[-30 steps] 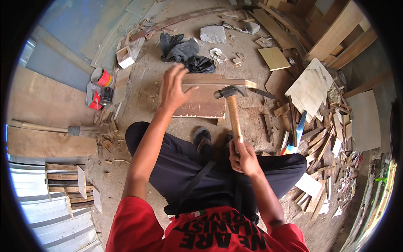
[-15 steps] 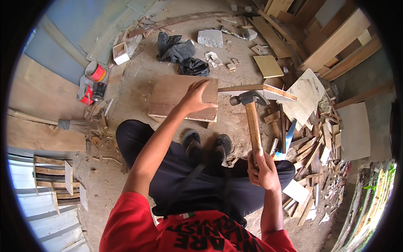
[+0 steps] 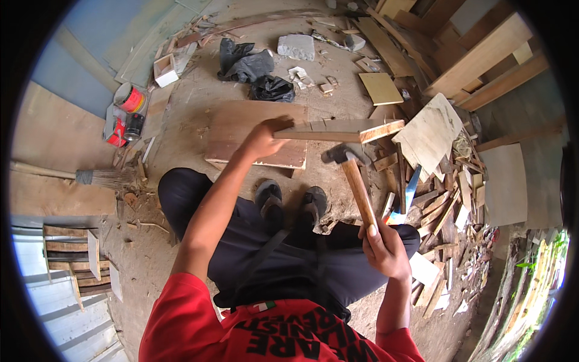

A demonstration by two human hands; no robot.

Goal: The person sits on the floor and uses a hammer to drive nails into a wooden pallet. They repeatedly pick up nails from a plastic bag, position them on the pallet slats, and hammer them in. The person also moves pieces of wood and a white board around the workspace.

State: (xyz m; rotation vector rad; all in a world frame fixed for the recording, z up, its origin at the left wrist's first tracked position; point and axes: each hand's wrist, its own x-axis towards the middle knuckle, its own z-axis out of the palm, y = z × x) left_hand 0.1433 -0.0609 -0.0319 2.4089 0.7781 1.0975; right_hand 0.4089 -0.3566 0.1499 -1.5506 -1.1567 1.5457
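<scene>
My left hand (image 3: 263, 142) is closed around the left end of a wooden board (image 3: 335, 130) with a pale face and a rough brown edge. That board slants across the right part of a low brown wooden box (image 3: 232, 134), its far end reaching out past the box to the right. In my right hand (image 3: 384, 248) is a claw hammer (image 3: 360, 193), gripped low on its wooden handle. Its dark head points up and away from me, just below the board. My left fingertips are partly blurred behind the board's end.
Scrap wood (image 3: 440, 208) is heaped to the right, with a blue saw (image 3: 412, 192) in it. Black plastic bags (image 3: 250, 66) and a pale block (image 3: 296, 47) lie beyond the box. Paint cans (image 3: 129, 98) and a broom (image 3: 102, 178) are at left. My feet (image 3: 314, 202) stand before the box.
My left hand, spread over the box before, has closed on the board's end. The board has shifted left over the box. The hammer has dipped slightly toward me and left.
</scene>
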